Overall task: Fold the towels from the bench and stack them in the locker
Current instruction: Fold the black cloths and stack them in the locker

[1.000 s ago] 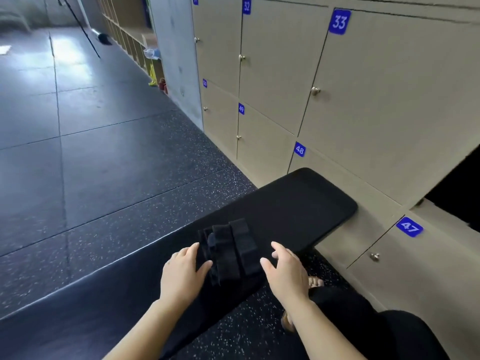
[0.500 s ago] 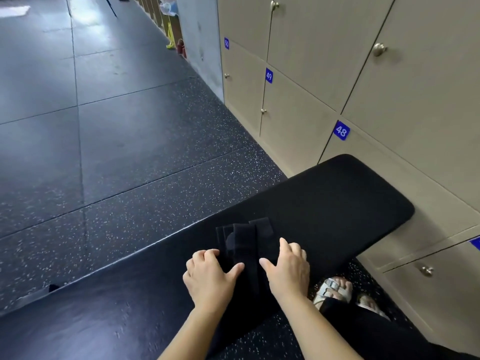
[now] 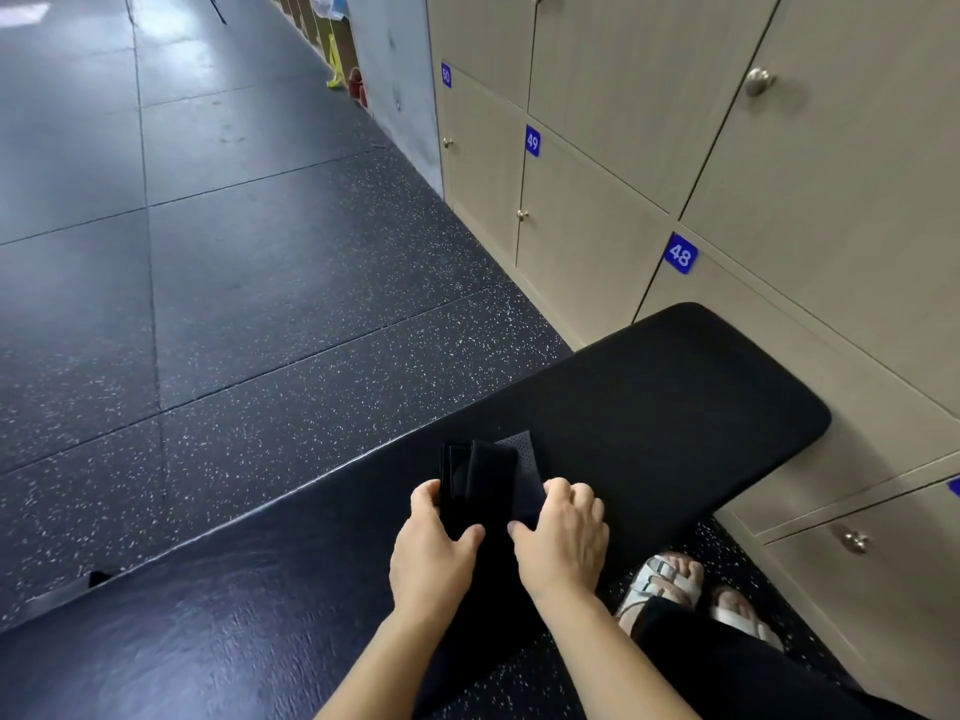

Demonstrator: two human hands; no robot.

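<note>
Now I see folded black towel [image 3: 483, 478] on bench [image 3: 675, 397], long axis running away from me. Left hand [image 3: 431, 543] grips left edge, right hand [image 3: 566, 537] pinches right edge. Lockers [image 3: 597, 241] lie rightward.

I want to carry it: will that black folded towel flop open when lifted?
Probably floppy: the towel lies in loose folds, so it may sag open. Likely light, being thin cloth. The left hand and right hand gripping its sides should help.
</note>
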